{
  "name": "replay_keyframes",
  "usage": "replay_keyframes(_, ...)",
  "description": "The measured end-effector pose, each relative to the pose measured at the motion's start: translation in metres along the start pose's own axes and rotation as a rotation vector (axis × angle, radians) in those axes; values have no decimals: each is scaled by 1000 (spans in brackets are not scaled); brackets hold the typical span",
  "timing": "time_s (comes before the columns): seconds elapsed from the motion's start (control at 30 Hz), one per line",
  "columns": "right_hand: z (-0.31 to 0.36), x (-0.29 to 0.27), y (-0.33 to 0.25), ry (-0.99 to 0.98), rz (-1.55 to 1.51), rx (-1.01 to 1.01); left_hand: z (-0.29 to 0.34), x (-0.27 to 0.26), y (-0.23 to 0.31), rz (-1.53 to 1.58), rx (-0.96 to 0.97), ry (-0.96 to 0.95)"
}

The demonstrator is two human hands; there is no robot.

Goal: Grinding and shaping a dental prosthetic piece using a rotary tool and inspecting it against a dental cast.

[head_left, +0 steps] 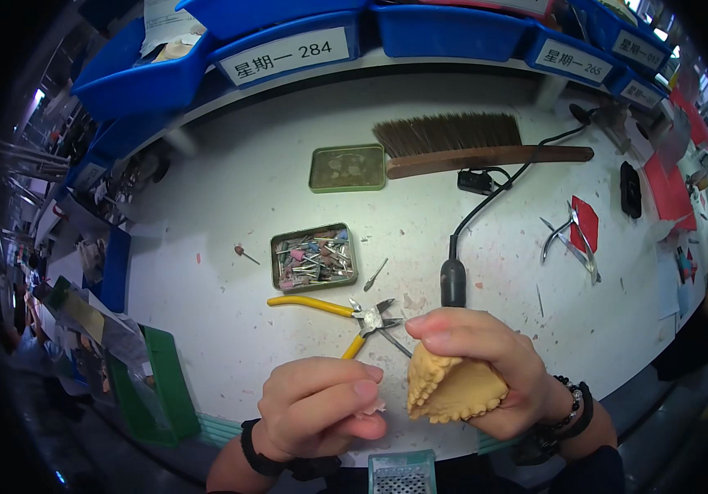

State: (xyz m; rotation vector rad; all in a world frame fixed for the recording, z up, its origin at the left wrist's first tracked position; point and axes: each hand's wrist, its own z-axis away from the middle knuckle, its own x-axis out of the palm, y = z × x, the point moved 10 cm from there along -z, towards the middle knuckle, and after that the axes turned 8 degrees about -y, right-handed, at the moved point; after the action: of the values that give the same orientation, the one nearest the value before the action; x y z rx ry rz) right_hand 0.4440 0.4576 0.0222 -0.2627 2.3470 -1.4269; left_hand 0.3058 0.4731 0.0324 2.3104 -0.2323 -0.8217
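My right hand (506, 362) is wrapped round a yellow plaster dental cast (457, 391), its row of teeth turned toward the lower left. Close to its left side, my left hand (321, 407) pinches a small pale pink piece (377, 406), mostly covered by the fingers. Just beyond the hands lie yellow-handled cutting pliers (368, 317), jaws apart. Behind my right hand stands the black handle (453, 284) of a corded tool; its front end is hidden.
A tin of rotary burs (313, 257) sits mid-table, its lid (347, 168) beyond it. A brown bench brush (486, 156) lies at the back, near metal pliers (572, 239). Blue bins (453, 33) line the shelf; a green bin (165, 387) stands left. Pink crumbs dot the table.
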Motion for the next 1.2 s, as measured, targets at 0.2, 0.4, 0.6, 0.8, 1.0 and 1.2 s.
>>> replay_keyframes(0.2, 0, 0, 7, -3, -21, 73, 3, -9, -2, 23, 20, 42)
replay_keyframes(0.4, -3, 5, 8, -38, 14, 57, 4, -12, -7, 118, -29, 141)
replay_keyframes(0.6, -5, 19, 29, -213, 593, 258, 13, -14, -33, 445, -248, 229)
replay_keyframes(0.8, -5, 9, 35, -159, 663, 290, 12, -16, -49, 418, -337, 172)
replay_keyframes(1.0, 9, -27, 36, 104, 650, 488, 12, -16, -66, 714, -489, 260)
replay_keyframes(1.2, 35, -22, 67, -52, 903, 927, 18, -18, -79, 852, -585, 321)
